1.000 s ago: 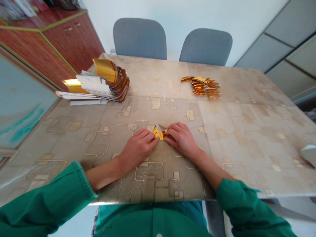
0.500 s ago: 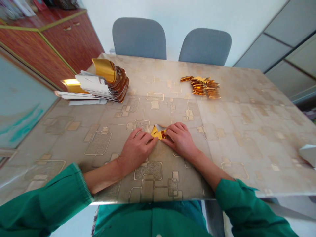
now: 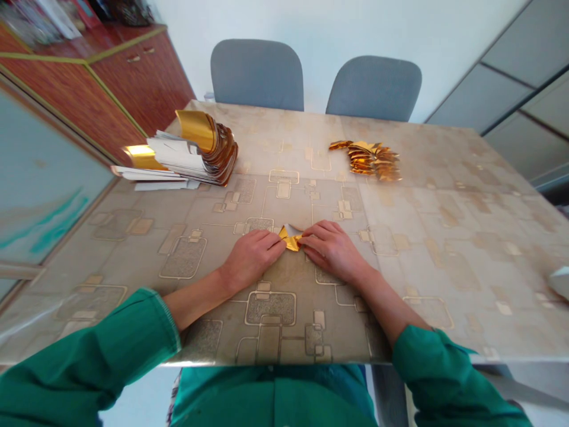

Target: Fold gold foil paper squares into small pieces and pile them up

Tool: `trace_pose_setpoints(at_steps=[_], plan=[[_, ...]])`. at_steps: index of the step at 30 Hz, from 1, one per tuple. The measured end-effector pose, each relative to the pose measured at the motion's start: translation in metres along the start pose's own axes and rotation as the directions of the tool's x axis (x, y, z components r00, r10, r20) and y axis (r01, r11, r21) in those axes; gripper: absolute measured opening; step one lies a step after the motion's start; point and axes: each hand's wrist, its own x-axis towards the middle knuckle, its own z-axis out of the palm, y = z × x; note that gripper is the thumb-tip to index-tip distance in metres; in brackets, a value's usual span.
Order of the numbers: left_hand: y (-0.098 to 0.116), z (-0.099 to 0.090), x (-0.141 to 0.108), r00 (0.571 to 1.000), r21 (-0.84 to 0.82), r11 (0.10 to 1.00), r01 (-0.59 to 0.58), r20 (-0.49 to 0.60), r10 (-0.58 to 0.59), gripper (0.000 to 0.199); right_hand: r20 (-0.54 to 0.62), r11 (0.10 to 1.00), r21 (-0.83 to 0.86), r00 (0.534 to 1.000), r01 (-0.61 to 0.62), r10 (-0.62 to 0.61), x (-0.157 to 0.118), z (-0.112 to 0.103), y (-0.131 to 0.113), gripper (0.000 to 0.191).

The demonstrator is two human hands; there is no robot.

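A small folded piece of gold foil paper (image 3: 292, 242) lies at the middle of the table, its pale inner side showing at the back edge. My left hand (image 3: 254, 256) pinches its left end, fingers pressed together. On the right end, my right hand (image 3: 331, 249) is closed with thumb and fingertips on the paper. The fingertips partly hide both ends. Farther off to the right rests a row of folded gold foil pieces (image 3: 371, 160). Back left stands a bent stack of gold foil sheets (image 3: 200, 131) with white backs.
The patterned tablecloth (image 3: 284, 201) covers the table. Two grey chairs (image 3: 256, 74) stand behind it against the wall. A reddish wooden cabinet (image 3: 146, 83) is beyond the far left corner. Part of a white object (image 3: 560, 281) shows at the right edge.
Both hands stay on the foil paper; its front has been pressed into a different fold and my left fingers have drawn closer together. The whole view has shifted slightly.
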Motion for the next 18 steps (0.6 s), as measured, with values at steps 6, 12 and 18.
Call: trace_pose_setpoints(at_steps=[6,12,18], plan=[[-0.001,0.011,0.0,0.989,-0.018,1.0,0.017,-0.148,-0.019,0.02,-0.047,0.998,-0.054,0.999,-0.01,0.008,0.002,0.003,0.0,0.018],[0.0,0.011,0.001,0.979,-0.168,0.985,0.035,-0.194,-0.068,0.025,-0.045,0.996,-0.093,0.999,-0.001,-0.003,0.002,0.004,-0.001,0.023],[0.001,0.006,-0.003,0.981,-0.242,0.958,0.155,-0.075,-0.178,0.018,-0.042,0.999,0.002,0.998,-0.036,0.036,0.001,0.005,0.001,0.02]])
